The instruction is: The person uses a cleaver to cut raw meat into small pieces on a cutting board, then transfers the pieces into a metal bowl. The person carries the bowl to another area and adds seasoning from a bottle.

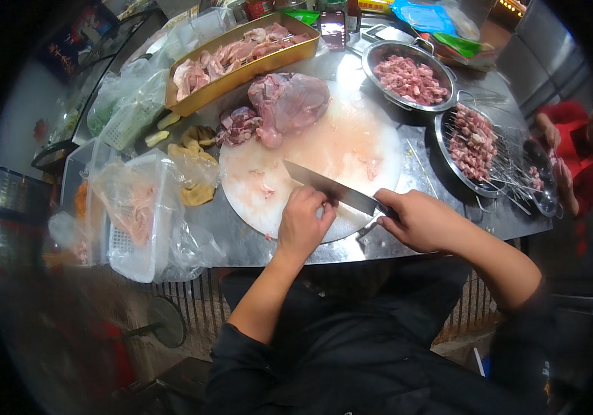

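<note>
My right hand [405, 218] grips the handle of a cleaver-like kitchen knife [333, 189], whose broad blade points left over a round white cutting board [364, 140]. Close under the blade, at the near edge of the board, is my left hand [307, 215] with bent fingers; whether it pinches anything is hidden. A large piece of raw meat [294, 101] lies at the back of the board, a darker chunk of meat [238, 126] beside it. Small meat scraps [267, 191] are spread over the board.
Behind the board stands a gold-coloured tray [244, 70] of raw meat. To the right are a steel colander [455, 85] of diced meat and a steel bowl [444, 148] of skewered meat. A co-worker's hands [558, 155] are farther right. Plastic baskets [159, 228], bags and a cloth [195, 189] lie left.
</note>
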{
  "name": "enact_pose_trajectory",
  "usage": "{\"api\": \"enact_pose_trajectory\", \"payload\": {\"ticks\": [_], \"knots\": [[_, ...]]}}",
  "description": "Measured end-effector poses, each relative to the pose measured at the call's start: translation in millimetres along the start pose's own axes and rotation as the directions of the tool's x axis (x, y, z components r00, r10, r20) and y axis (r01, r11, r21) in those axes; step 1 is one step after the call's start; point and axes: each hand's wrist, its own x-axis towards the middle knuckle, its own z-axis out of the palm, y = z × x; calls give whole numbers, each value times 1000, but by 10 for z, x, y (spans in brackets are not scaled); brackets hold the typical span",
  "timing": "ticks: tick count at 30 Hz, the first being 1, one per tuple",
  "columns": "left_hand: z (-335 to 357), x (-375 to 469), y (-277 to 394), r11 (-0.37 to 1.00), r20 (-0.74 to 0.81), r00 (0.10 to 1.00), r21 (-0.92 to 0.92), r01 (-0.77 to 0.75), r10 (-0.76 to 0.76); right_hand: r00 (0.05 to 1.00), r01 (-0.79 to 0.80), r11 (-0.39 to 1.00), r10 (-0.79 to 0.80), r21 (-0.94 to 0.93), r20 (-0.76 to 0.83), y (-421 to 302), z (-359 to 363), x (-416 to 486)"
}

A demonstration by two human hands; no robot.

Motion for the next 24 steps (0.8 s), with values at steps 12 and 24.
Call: {"api": "enact_pose_trajectory", "payload": {"ticks": [12, 24], "knots": [[59, -24, -52, 998, 2, 1000, -68, 7, -7, 1000, 6, 996, -5, 93, -18, -120, 215, 354], [-169, -104, -82, 977, 182, 982, 198, -84, 47, 981, -111, 51, 163, 993, 101, 511, 371, 158]]}}
